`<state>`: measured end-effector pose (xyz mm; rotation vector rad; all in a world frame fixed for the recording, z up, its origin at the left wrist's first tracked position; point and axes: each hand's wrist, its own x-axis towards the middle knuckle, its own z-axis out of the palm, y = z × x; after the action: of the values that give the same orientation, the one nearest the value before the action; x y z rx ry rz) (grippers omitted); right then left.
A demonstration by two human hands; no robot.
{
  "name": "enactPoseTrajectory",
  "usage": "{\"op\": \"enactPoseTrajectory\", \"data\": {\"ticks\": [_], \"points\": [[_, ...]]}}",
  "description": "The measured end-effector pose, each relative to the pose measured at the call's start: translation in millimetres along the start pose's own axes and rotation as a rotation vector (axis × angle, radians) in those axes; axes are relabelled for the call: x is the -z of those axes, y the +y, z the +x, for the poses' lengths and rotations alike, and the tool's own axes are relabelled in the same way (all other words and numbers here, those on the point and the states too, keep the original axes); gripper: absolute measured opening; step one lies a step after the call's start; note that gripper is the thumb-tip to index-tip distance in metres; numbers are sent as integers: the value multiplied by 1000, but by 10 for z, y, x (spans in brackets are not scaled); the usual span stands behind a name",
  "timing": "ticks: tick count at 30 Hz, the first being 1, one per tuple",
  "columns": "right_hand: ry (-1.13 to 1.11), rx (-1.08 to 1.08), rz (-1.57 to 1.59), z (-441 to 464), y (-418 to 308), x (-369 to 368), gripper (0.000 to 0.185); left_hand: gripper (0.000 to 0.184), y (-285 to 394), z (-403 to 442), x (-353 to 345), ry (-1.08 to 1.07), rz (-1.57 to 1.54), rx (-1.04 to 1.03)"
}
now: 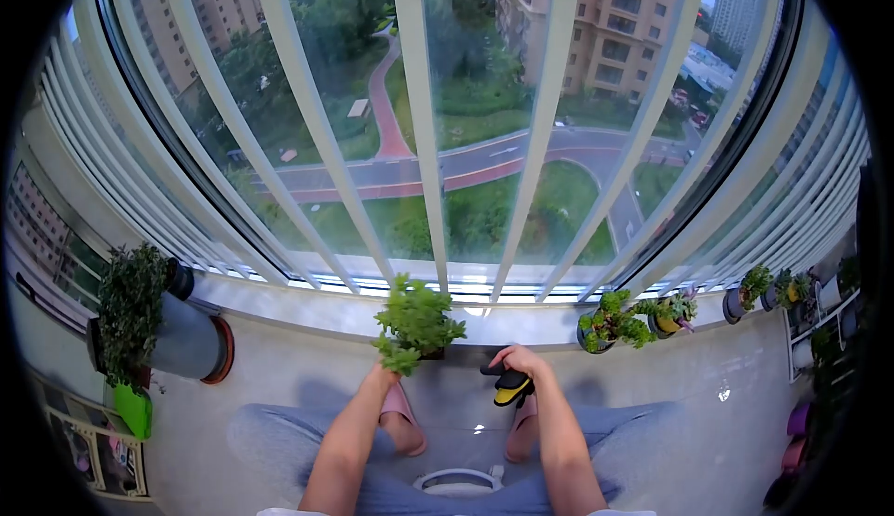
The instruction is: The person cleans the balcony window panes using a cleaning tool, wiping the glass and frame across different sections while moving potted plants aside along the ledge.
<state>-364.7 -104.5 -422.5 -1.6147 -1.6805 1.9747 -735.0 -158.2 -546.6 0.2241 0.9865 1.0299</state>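
Note:
A leafy green potted plant (421,322) stands in front of me at the foot of the window, its dark pot mostly hidden by leaves. My left hand (385,373) is at the plant's lower left, touching or very close to its foliage. Leaves cover those fingers, so their grip does not show. To the right of the plant, my right hand (519,359) is closed around a black-and-yellow hand tool (510,389), held above the floor near my right foot. The tool's exact kind is hard to make out.
A low white ledge (503,328) runs beneath the barred window. Several small potted plants (615,322) line the right side. On the left, a bushy plant (130,306) rises beside a large grey pot (191,339). A seat edge (458,481) shows between my legs.

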Motion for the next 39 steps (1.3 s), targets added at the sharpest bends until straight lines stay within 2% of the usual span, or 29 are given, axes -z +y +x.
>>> {"op": "enactPoseTrajectory", "data": {"ticks": [1, 4, 6, 7, 9, 10, 12, 13, 14, 15, 16, 17, 18, 19, 22, 25, 26, 27, 29, 30, 31, 32, 33, 35, 36, 38, 39], "points": [[-3, -25, 42, -27, 29, -13, 47, 44, -119, 127, 250, -81, 493, -368], [-5, -67, 88, -133, -82, -21, 46, 42, 166, -138, -54, -95, 974, -446], [51, 27, 26, -225, -232, -6, 40, 40, 305, -230, -365, 206, -26, -89], [24, 39, 6, -174, -255, 44, 46, 40, 324, -172, -312, 192, -26, -106], [32, 127, 56, -107, -390, 139, 48, 39, 406, -199, -69, 183, 482, 48], [31, 204, 112, -114, -517, 199, 50, 37, 621, -276, 162, -19, 1188, -353], [11, 286, 47, -273, -911, 374, 49, 34, 1166, -456, 28, 100, 1604, -351], [70, 428, 78, -454, -1198, 423, 50, 32, 1458, -610, -199, 381, 1258, 58], [127, 568, 109, -680, -1497, 447, 51, 28, 1695, -551, -66, 372, 1126, -53], [172, 658, 202, -929, -1795, 449, 55, 24, 1942, -869, -434, 445, 951, -176], [232, 782, 276, -1172, -2092, 417, 60, 28, 2204, -950, -584, 459, 951, -260], [254, 955, 367, -1356, -2335, 360, 61, 28, 2409, -1246, -955, 490, 1014, -464], [174, 1057, 505, -1497, -2545, 337, 55, 27, 2550, -1559, -1360, 496, 1092, -713], [147, 1088, 578, -1702, -2754, 267, 51, 25, 2678, -1777, -1690, 386, 962, -826], [116, 1154, 660, -2194, -3204, 91, 44, 23, 2686, -2887, -2951, 214, 887, -1140], [157, 1188, 616, -2478, -3397, -36, 37, 21, 2493, -3522, -3591, 155, 885, -1375], [203, 1188, 561, -2555, -3453, -67, 34, 21, 2442, -3646, -3732, 144, 915, -1493], [344, 1232, 439, -2614, -3496, -114, 28, 21, 2386, -3728, -3847, 135, 911, -1510], [784, 1327, 157, -2648, -3567, -224, 27, 22, 2295, -3810, -4003, -38, 969, -1559], [1024, 1384, -11, -2678, -3595, -285, 27, 27, 2271, -3811, -4033, -73, 1024, -1329], [1082, 1448, -41, -2731, -3632, -357, 28, 30, 2279, -3617, -4014, -180, 926, -1202], [1083, 1473, -116, -2752, -3641, -403, 30, 33, 2302, -3406, -3991, -283, 827, -1073], [940, 1530, -244, -2798, -3682, -432, 35, 37, 2372, -3334, -4025, -355, 630, -780], [706, 1585, -424, -2822, -3680, -403, 46, 32, 2460, -3248, -4031, -365, 396, -787], [705, 1589, -361, -2801, -3692, -358, 53, 31, 2534, -3187, -4014, -396, 336, -798], [1035, 1529, -477, -2794, -3718, -260, 61, 32, 2652, -3061, -4017, -444, 305, -779], [1078, 1472, -507, -2740, -3731, -203, 70, 32, 2669, -3096, -4048, -434, 329, -815]]}}
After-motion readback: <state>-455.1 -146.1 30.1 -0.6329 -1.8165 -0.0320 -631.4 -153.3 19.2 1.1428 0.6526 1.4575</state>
